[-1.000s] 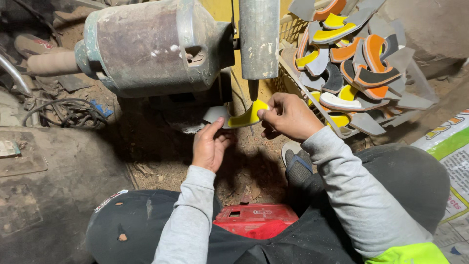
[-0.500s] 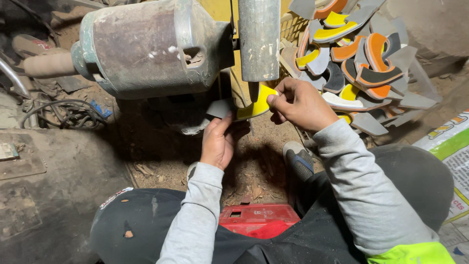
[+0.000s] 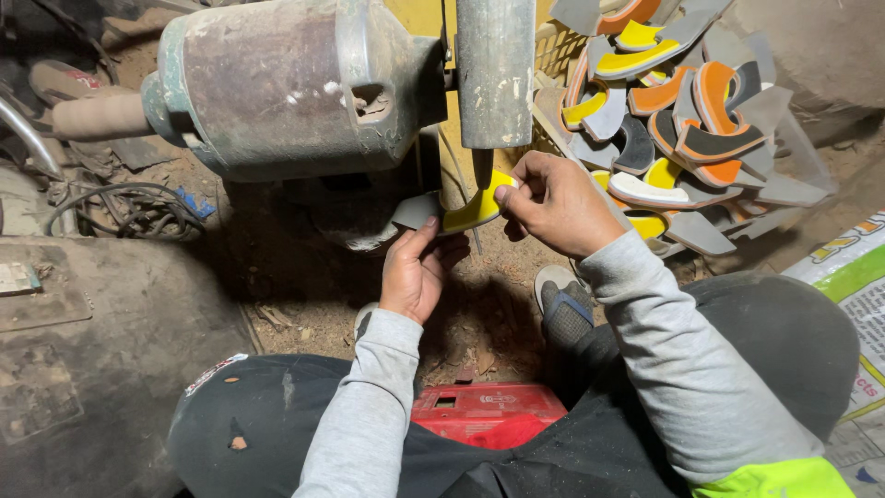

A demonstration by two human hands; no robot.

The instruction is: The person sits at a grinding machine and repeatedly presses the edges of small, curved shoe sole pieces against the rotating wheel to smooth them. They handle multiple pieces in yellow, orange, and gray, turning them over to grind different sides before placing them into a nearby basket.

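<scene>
So the person is sat low on a red crate (image 3: 484,412) on the dirt floor (image 3: 304,286), knees spread, right in front of an old grimy motor (image 3: 286,88) with a grey cylinder (image 3: 495,69) next to it. Both hands are up at the machine working one curved sole piece (image 3: 461,212), yellow on one end and grey on the other. The right hand (image 3: 553,203) has its grip pinched closed on the yellow end, thumb and fingertips clamped on the edge, just below the cylinder. The left hand (image 3: 417,272) comes up from underneath, fingers mostly straight, tips pressed against the grey end, more propping than clenching, so I'd call that grip loosely closed on the piece. The piece sits between the two hands, right at the dark gap under the motor, and I can't tell if it touches anything spinning in there.

Off to the right there's a yellow basket (image 3: 553,55) with a big heap of similar cutouts (image 3: 682,129) in grey, orange and yellow. Tangle of cables (image 3: 129,207) on the left, and a printed sack (image 3: 857,295) at the right edge
</scene>
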